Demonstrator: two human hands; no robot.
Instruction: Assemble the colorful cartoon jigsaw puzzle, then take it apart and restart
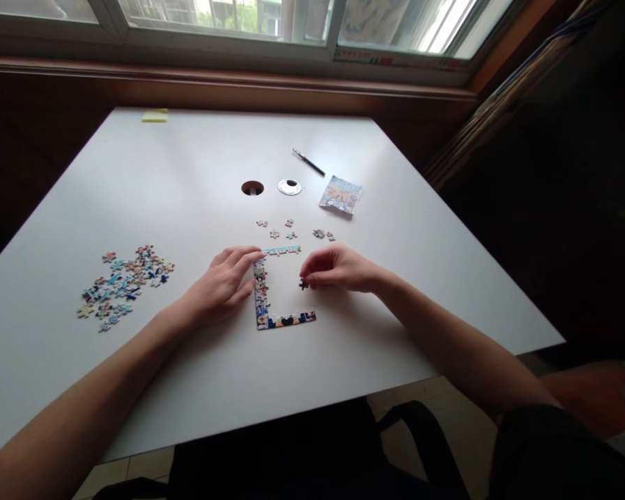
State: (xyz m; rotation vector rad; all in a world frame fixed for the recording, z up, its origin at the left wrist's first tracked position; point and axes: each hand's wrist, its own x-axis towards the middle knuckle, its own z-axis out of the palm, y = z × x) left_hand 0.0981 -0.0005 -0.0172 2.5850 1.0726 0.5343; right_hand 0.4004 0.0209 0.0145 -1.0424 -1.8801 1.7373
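Observation:
A partly joined jigsaw puzzle (261, 295) lies on the white table, forming a left side, a bottom strip and a short light-blue top strip. My left hand (232, 281) rests flat at its upper left corner, fingers stretched out and touching the edge. Between thumb and fingers of my right hand (338, 267) is a small dark puzzle piece (303, 283), held over the space inside the frame. Several loose pieces (274, 234) lie just beyond the top strip, with a small cluster (319, 234) close to my right hand.
A spread heap of puzzle pieces (130, 278) lies to the left. Farther back are a picture sheet (341, 195), a black pen (309, 162), a round metal cover (289, 187) and a hole (253, 188) in the table. Yellow sticky notes (155, 116) sit at the far edge.

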